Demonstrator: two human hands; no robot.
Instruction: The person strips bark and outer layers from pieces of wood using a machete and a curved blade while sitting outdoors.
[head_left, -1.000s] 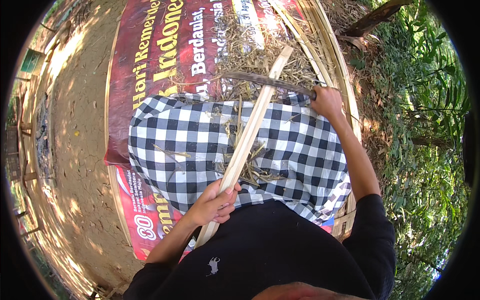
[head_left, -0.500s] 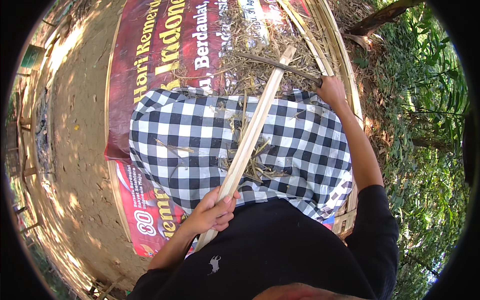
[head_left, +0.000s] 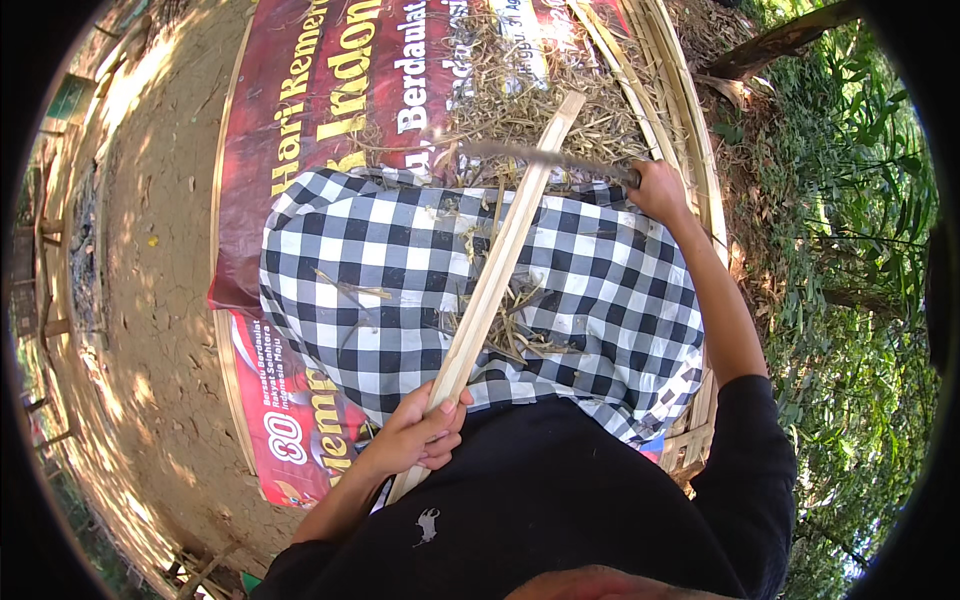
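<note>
Our left hand (head_left: 418,436) is closing its fingers around the lower end of a long pale bamboo slat (head_left: 497,270), low and a little left of centre in the frame, just above the dark shirt (head_left: 540,500). We are holding the slat tilted, so that it is running from that grip up and to the right across a black-and-white checked cloth (head_left: 400,290) draped over our lap, and its far end is reaching the upper middle of the frame. Our right hand (head_left: 658,190) is sitting at the upper right, fist wrapped tight around the handle of a long blade (head_left: 530,153). We are keeping that blade roughly level, and it is crossing the slat near its upper end; the metal is blurred, so we cannot tell whether the edge is touching the wood. Thin bamboo shavings (head_left: 510,325) are lying on the cloth just right of the slat's middle. Beyond the cloth a red printed banner (head_left: 290,130) is spreading over the ground toward the upper left, with a heap of dry strips (head_left: 520,90) lying on it at the top centre. Several more long bamboo strips (head_left: 665,80) are curving along the banner's right edge, next to green plants (head_left: 850,250) at the far right. Bare sunlit dirt (head_left: 150,300) is filling the left side.
</note>
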